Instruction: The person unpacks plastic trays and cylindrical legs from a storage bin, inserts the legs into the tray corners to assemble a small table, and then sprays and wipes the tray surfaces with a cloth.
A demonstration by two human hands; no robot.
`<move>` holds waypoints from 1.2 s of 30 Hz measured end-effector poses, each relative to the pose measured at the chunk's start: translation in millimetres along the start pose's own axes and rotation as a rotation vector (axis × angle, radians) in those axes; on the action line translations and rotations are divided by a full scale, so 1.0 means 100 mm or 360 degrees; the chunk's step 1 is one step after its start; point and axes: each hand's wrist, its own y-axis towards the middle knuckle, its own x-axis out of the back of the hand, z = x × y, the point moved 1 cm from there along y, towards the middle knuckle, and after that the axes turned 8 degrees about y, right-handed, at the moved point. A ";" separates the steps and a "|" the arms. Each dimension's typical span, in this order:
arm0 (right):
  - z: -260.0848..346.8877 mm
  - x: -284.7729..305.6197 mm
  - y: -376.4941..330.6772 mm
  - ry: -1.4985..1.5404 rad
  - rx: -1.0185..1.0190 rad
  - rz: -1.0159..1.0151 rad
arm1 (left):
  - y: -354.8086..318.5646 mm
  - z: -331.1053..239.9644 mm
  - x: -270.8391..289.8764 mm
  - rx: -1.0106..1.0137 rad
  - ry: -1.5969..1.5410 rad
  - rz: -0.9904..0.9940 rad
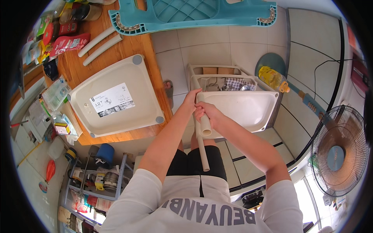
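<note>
Pale floor tiles [217,50] fill the middle of the head view, with a wooden table [128,50] on my left and a standing fan [339,151] at the right edge. On the table I see an upturned beige tray [116,99] with grey corner caps and a paper label, two loose beige tubes [99,44] beside it, and a clutter of packets and bottles along the far left. A turquoise plastic stool [194,13] lies across the top, partly on the table. A yellow bottle [272,77] rests on a round grey disc on the floor, to the right of the rack.

In front of me stands a beige plastic rack [241,105], its upper tray empty, with a checked cloth on the shelf below it. My left hand [191,99] has its fingers closed on the rack's near-left corner, where a long tube [202,147] runs down toward my lap. My right hand [208,112] is wrapped around a shorter beige tube [205,125], its open end pointing toward me, held just beside that same corner and touching the left hand.
</note>
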 end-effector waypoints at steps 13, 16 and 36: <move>-0.16 -0.14 -0.19 -0.1516 0.0590 -0.0598 | 0.36 0.09 0.21 -0.0140 -0.0087 0.0014; -0.04 -0.09 -0.20 -0.1386 0.0481 -0.0429 | 0.31 0.02 0.16 -0.0054 -0.0029 -0.0001; -0.49 0.42 -0.40 -0.2326 0.1428 -0.0220 | 0.41 0.01 0.29 -0.0036 -0.0017 0.0106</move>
